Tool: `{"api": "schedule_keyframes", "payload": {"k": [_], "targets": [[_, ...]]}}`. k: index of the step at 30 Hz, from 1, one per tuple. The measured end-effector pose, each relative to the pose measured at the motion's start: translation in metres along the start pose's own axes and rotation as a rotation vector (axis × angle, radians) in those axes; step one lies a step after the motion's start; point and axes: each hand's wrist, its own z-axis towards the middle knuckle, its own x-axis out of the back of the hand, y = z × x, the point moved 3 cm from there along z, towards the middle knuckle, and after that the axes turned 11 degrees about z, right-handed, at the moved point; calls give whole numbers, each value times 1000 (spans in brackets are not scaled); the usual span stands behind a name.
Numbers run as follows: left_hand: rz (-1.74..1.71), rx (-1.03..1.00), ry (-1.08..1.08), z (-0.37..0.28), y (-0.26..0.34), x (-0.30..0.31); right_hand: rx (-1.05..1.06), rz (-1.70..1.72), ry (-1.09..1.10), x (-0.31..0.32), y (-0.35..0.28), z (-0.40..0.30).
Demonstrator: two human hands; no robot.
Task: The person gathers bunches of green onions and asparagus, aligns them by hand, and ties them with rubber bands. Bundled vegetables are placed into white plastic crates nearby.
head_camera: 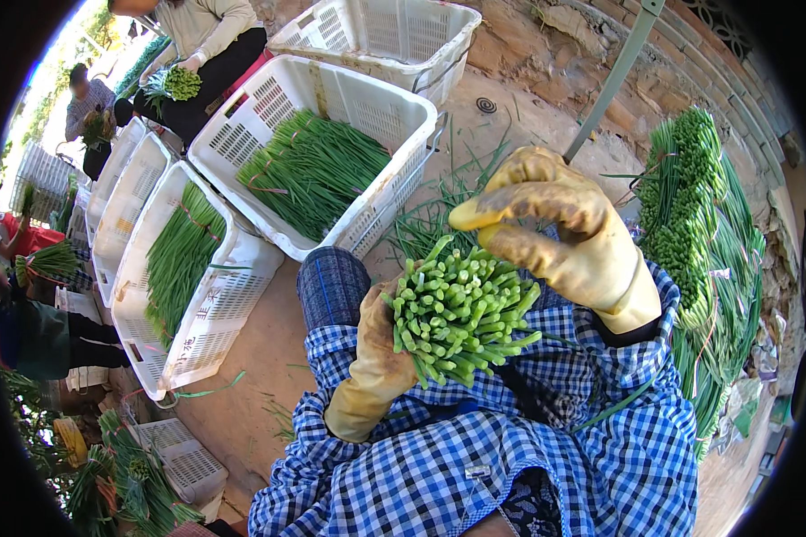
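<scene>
A thick bunch of green stalks (460, 312), cut ends facing up towards me, is held in front of my lap. My left hand (376, 369), in a soiled yellow rubber glove, wraps the bunch from its left side. Above the right part of the bunch is my right hand (564, 235), gloved alike, with its fingers curled and thumb and fingertips apart; nothing shows between them. The fingertips come close to the upper stalks, and whether they touch cannot be told. The lower part of the bunch is hidden behind its cut ends.
White plastic crates (349, 248) with tied green bunches (316, 168) stand ahead and left. Loose leaves (436, 215) lie on the ground beyond my hands. At right is a tall stack of bunches (698, 255), near a metal post (614, 77). A person (201, 40) holds another bunch at upper left.
</scene>
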Motion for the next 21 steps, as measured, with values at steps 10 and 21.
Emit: {"api": "schedule_keyframes", "payload": {"k": [10,21], "targets": [[-98,-93,-68,-8,16,4,300,-270,-356,-14,-6,13],[258,-266,-114,-3,17,5,331,49,190,38,-51,12]]}}
